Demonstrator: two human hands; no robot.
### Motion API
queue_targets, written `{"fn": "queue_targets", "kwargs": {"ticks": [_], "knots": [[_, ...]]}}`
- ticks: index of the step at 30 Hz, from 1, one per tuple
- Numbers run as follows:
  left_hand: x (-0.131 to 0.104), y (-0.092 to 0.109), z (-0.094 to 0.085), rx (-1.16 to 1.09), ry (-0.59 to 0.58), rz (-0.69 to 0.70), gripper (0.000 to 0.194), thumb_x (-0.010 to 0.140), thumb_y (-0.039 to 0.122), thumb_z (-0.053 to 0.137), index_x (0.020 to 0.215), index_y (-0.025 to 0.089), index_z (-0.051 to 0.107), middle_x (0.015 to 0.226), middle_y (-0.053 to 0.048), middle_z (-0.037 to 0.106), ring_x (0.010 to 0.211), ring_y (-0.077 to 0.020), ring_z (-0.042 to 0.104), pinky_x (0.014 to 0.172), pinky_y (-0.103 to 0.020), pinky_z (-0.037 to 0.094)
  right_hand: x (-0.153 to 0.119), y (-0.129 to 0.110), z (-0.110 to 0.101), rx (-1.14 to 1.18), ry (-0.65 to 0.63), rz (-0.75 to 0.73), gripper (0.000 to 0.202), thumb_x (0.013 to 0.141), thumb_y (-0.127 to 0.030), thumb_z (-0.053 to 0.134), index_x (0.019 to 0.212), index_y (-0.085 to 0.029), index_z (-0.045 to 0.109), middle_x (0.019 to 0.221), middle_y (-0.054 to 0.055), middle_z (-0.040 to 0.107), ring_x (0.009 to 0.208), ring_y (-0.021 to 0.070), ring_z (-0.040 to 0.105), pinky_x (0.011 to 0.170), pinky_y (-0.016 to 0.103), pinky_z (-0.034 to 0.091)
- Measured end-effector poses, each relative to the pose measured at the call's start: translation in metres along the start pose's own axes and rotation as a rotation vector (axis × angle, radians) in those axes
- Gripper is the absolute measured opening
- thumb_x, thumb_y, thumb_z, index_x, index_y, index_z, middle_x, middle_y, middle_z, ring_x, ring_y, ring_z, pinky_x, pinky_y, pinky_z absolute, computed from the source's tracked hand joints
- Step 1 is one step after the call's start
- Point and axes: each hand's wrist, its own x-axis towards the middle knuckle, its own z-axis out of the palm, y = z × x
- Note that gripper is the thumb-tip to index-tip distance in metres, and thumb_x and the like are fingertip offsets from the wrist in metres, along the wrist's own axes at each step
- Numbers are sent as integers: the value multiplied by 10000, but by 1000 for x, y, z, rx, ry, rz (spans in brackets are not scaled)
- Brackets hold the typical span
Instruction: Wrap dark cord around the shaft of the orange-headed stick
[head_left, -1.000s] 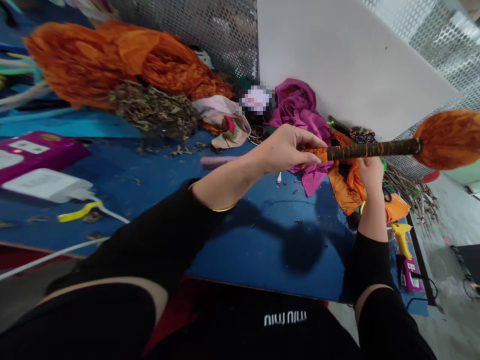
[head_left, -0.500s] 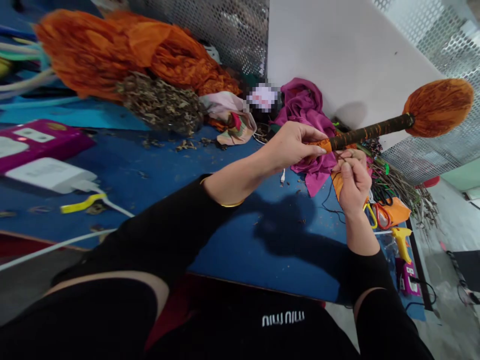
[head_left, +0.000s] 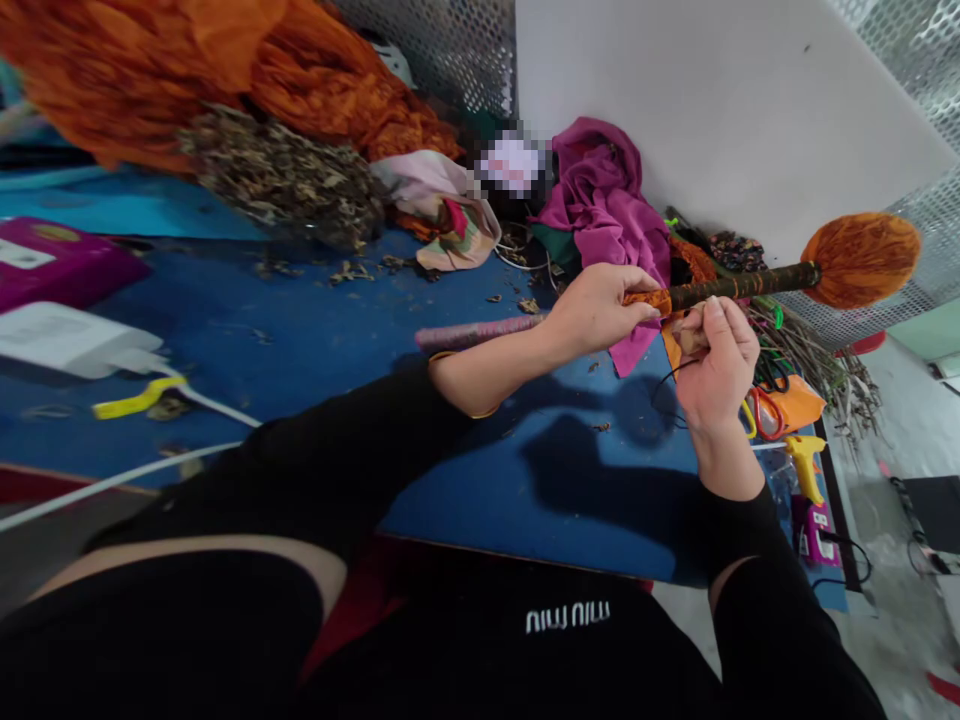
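Observation:
A slim dark stick [head_left: 739, 288] banded with orange bears a rounded, orange cloth-covered head [head_left: 861, 260] at its far right end. My left hand [head_left: 596, 305] grips it where orange wrapping shows, thumb along the near side. Just beneath the shaft, my right hand [head_left: 716, 345] is closed in a pinch, and a thin dark cord [head_left: 666, 385] trails from it. A pinkish-purple wrapped rod [head_left: 476, 332] sticks out left of my left forearm, in line with the stick; whether both are one piece is hidden by my hand and forearm.
Crumpled magenta cloth [head_left: 604, 190] lies behind my hands. Orange fabric [head_left: 330, 75] and dried plant matter [head_left: 281, 180] are heaped back left. A yellow glue gun [head_left: 806, 465], red-handled scissors [head_left: 766, 412] and twigs [head_left: 832, 370] sit right. A white charger [head_left: 75, 340] and cable lie left.
The stick has tilted flatter, its orange head dropping and shifting slightly left. My right hand has moved a little right and up. The pinkish-purple rod has come into view beside my left forearm.

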Motion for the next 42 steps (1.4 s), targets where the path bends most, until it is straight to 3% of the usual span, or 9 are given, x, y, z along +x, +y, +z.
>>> {"fn": "queue_targets", "kwargs": {"ticks": [5, 8, 10, 13, 17, 23, 27, 34, 42], "knots": [[2, -4, -1, 140, 2, 0, 354, 785, 238, 669, 1078, 124, 832, 942, -51, 826, 837, -187, 705, 754, -293, 512, -8, 6, 4, 0, -17, -39, 433, 925, -551, 737, 693, -213, 596, 639, -53, 520, 508, 43, 331, 466, 227, 264], [5, -6, -5, 155, -4, 7, 358, 776, 236, 671, 1073, 114, 829, 938, -54, 817, 828, -183, 689, 751, -295, 505, -9, 10, 2, -68, -107, -125, 397, 988, -544, 663, 757, -224, 632, 690, -41, 585, 569, 68, 481, 542, 237, 410], [6, -6, -9, 129, 2, 26, 355, 778, 228, 660, 1066, 100, 824, 910, -50, 805, 801, -168, 665, 737, -286, 497, -7, 8, -2, -204, -187, -266, 379, 1040, -513, 591, 795, -230, 646, 751, -17, 644, 716, 112, 621, 706, 289, 537], [8, -3, -14, 108, 31, 57, 330, 786, 215, 650, 1041, 90, 819, 869, -43, 781, 771, -152, 634, 738, -283, 494, -2, 0, -10, -463, -226, -563, 336, 1084, -408, 528, 821, -239, 651, 801, 0, 697, 919, 168, 690, 924, 382, 568], [9, -1, -18, 103, 34, 53, 286, 785, 221, 684, 1014, 107, 812, 870, -41, 769, 770, -150, 626, 770, -297, 508, 6, -10, -20, -739, -181, -786, 290, 1084, -324, 527, 836, -247, 657, 812, -8, 744, 863, 164, 678, 905, 376, 556], [9, -1, -18, 137, 15, 38, 242, 796, 232, 689, 970, 109, 805, 835, -42, 750, 746, -151, 603, 727, -300, 478, 7, -10, -25, -720, -252, -656, 303, 1102, -331, 494, 860, -228, 645, 795, -9, 701, 750, 115, 671, 729, 278, 544], [8, -2, -17, 130, -16, 32, 257, 791, 210, 659, 979, 109, 803, 799, -32, 739, 715, -144, 589, 707, -296, 464, 10, -4, -26, -588, -330, -605, 316, 1111, -353, 480, 861, -226, 627, 796, -22, 685, 746, 94, 677, 721, 259, 556], [5, -3, -13, 180, -98, 27, 254, 777, 236, 663, 962, 123, 796, 828, -26, 749, 720, -147, 594, 722, -307, 481, 24, 9, -26, -387, -198, -455, 383, 1082, -541, 505, 883, -241, 636, 784, -28, 648, 728, 106, 679, 713, 300, 607], [1, -2, -11, 233, -152, 19, 242, 807, 244, 655, 964, 128, 798, 893, -45, 791, 794, -173, 659, 770, -317, 518, 27, 15, -25, -345, -199, -297, 469, 1041, -662, 506, 869, -249, 650, 793, -23, 657, 723, 113, 673, 714, 324, 626]]}}
